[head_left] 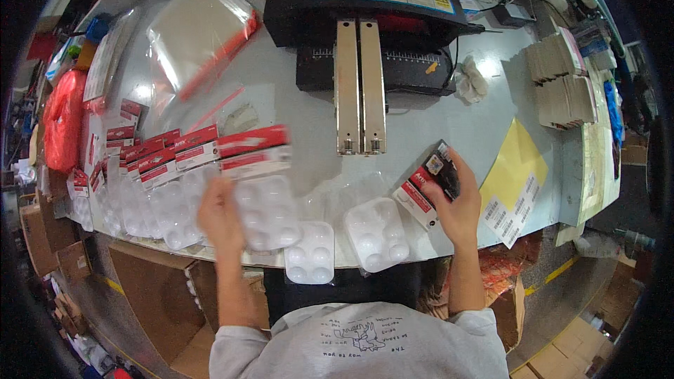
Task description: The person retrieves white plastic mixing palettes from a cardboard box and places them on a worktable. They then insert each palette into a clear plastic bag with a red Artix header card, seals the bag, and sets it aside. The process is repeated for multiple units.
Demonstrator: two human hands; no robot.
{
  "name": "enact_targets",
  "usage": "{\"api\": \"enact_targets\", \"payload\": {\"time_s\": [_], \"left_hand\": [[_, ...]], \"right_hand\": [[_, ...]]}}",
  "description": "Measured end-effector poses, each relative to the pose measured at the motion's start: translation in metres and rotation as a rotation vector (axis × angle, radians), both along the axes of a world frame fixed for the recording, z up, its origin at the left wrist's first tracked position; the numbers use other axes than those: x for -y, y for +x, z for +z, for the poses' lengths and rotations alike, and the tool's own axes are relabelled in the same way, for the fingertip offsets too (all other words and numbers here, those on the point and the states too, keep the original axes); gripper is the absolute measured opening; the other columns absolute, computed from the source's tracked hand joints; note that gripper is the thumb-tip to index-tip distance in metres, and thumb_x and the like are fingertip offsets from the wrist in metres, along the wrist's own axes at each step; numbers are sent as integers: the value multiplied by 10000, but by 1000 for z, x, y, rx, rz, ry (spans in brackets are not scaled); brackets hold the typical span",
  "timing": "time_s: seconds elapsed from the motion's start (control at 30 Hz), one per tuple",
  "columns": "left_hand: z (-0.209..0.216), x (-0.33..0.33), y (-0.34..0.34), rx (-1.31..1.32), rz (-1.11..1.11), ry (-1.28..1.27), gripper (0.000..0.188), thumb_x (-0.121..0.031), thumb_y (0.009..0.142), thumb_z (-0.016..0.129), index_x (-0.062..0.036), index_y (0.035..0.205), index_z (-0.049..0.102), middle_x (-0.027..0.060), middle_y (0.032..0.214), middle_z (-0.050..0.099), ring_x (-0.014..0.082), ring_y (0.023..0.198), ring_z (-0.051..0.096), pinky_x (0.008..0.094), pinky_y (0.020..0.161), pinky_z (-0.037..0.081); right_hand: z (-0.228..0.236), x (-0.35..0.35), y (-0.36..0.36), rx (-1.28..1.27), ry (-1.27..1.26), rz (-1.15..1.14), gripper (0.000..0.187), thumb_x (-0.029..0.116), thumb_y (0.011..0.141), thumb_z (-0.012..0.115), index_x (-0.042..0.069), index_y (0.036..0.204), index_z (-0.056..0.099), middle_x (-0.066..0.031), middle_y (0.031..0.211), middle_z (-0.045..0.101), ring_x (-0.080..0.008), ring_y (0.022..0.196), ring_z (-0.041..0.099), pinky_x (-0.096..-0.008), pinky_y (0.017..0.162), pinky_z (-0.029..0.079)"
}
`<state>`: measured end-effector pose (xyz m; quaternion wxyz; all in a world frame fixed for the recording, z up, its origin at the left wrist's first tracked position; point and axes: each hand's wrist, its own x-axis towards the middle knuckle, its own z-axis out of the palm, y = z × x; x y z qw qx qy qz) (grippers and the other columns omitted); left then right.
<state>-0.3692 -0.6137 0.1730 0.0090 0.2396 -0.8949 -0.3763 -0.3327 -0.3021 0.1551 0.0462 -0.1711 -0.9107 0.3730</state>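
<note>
My left hand (221, 210), smeared by motion, is closed at the left side of a bagged white paint palette (268, 212) with a red-and-white header card (254, 149). That package is blurred as well. My right hand (460, 200) grips several red, white and black header cards (428, 186) by their right side, thumb on top. Between my hands, a bare-looking white palette (310, 254) lies at the table's front edge. To its right is another white palette (378, 235) in a clear bag, its upper end reaching toward the held cards.
Bagged palettes with red cards (158, 161) overlap at the left. A black machine (379, 0) with two metal bars (361, 91) stands at the back. Clear bags (200, 35) lie back left. At right are a yellow sheet (516, 154), barcode labels (511, 214) and card stacks (562, 77).
</note>
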Motion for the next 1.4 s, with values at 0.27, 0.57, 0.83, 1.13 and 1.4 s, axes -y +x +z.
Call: {"api": "enact_targets", "payload": {"time_s": [0.27,0.57,0.83,1.13,1.4], "left_hand": [[-45,-8,79,-13,-356,-455,292,-150,757,690,15,947,543,186,1097,487,362,1036,470,426,879,405],[-50,-23,74,-64,-207,259,267,-118,770,671,25,912,495,222,1143,472,373,1017,464,428,863,391],[-52,-34,80,-167,-528,-321,310,-135,765,660,34,943,471,211,1154,464,374,1025,439,434,871,365],[21,-46,78,160,-339,1076,211,-33,879,585,47,1074,603,108,981,683,101,871,628,216,780,496],[23,-73,69,102,-368,874,167,-139,906,588,-4,953,674,9,737,652,29,649,527,187,564,411]], "right_hand": [[-39,-11,21,9,387,155,1160,506,570,791,50,1448,185,-125,1499,240,-281,1398,183,-450,1058,165],[-24,-35,-1,17,142,64,796,346,616,811,122,1303,477,-78,1219,589,-220,1069,579,-392,963,315],[-16,-22,5,-188,375,-15,499,183,678,777,108,1141,605,-47,931,678,-174,797,619,-301,798,424],[83,29,5,-54,-401,553,383,199,748,748,34,1065,611,-87,825,645,-151,738,617,-267,712,490],[66,42,-6,105,-392,580,265,267,771,741,31,860,657,-100,629,589,-142,512,492,-266,508,401]]}}
